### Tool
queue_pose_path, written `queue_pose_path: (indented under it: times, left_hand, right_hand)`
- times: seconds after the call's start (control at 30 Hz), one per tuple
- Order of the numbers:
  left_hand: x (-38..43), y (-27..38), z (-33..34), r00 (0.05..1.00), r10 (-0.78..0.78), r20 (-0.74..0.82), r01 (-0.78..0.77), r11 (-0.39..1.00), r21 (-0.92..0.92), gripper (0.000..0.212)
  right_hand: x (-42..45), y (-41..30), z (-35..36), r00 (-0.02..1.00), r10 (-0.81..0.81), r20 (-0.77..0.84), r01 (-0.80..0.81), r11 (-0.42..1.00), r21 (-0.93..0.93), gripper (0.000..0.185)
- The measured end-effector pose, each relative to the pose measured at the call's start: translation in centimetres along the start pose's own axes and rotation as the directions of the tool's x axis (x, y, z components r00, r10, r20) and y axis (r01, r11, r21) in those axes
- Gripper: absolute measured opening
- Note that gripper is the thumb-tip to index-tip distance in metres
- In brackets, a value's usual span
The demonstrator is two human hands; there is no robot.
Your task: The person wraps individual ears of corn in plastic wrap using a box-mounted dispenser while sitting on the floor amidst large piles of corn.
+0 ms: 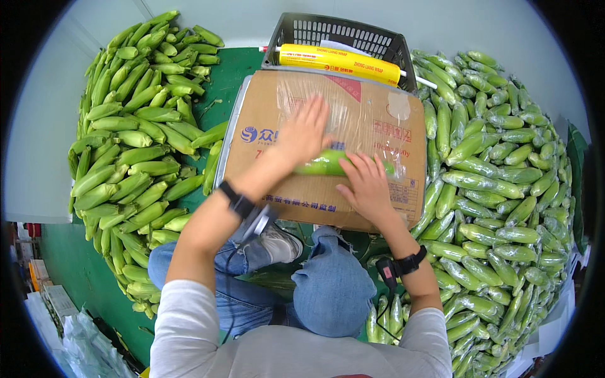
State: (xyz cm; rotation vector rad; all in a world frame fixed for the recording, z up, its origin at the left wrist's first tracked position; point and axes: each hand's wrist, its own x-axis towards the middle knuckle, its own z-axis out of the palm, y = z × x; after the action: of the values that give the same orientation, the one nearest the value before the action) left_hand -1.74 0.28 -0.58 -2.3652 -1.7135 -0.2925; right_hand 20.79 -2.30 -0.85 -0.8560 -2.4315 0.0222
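One green ear of corn in its husk [324,163] lies crosswise on a flattened cardboard surface [264,189], at the near edge of a sheet of clear plastic film [347,118]. My right hand [366,179] rests on the right part of the ear with its fingers bent over it. My left hand [305,125], a little blurred, is stretched over the film just beyond the ear's left end, fingers apart; whether it touches the film I cannot tell. Behind the cardboard, a yellow roll of plastic wrap [338,64] lies across a black plastic crate [350,28].
Unwrapped corn ears [142,167] are heaped on the left, some close to the cardboard's edge. Film-wrapped ears [496,184] form a large pile on the right. Below the cardboard are my bent legs in jeans [331,288]. Clear plastic bags [92,347] lie at the lower left.
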Motion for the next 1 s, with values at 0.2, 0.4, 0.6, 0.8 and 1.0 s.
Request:
queue_pose_path:
  times: [0.2,0.4,0.6,0.8,1.0]
  left_hand:
    - [7.8,-3.8,1.2,0.801,0.047,0.597,0.095,0.974,-0.205,0.054]
    - [7.2,-3.7,2.0,0.820,-0.041,0.571,0.177,0.967,-0.185,0.057]
    - [3.9,-4.2,1.4,0.980,-0.051,0.194,0.121,0.922,-0.369,0.057]
    - [-2.9,4.7,-4.2,0.892,0.185,-0.411,-0.410,0.714,-0.567,0.056]
    - [0.0,5.8,-7.5,0.900,-0.429,0.079,-0.279,-0.705,-0.652,0.039]
  right_hand:
    - [5.2,4.9,2.2,0.971,0.022,0.239,-0.006,0.998,-0.068,0.057]
    - [0.5,1.0,-1.5,0.912,-0.059,0.406,0.055,0.998,0.022,0.049]
    - [-7.0,-2.0,-8.3,0.638,0.102,0.764,-0.232,0.971,0.065,0.067]
    - [-5.8,-2.9,-8.1,0.522,0.258,0.813,-0.738,-0.341,0.582,0.060]
    - [-2.4,-4.4,-4.1,0.648,-0.303,0.699,-0.544,-0.827,0.146,0.062]
